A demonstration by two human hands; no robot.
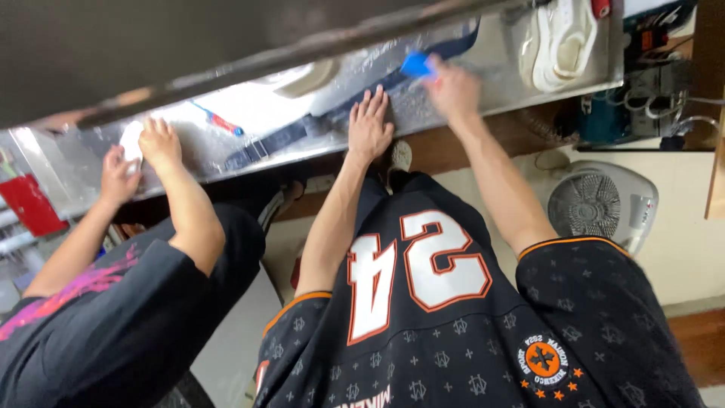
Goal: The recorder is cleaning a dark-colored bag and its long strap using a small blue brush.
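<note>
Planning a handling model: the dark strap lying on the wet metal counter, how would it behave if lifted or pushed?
The dark strap is probably floppy: it lies flat and follows the metal counter, so it would likely droop from a single grip. The surface looks wet and soapy, so it may slide or bunch when pushed; the left hand is pressed flat on it. Its buckle end looks heavier and may swing.

White shoe (563,41), white floor fan (600,204), red box (30,204), tangled cables (657,91), co-worker's hands (140,155)
</note>
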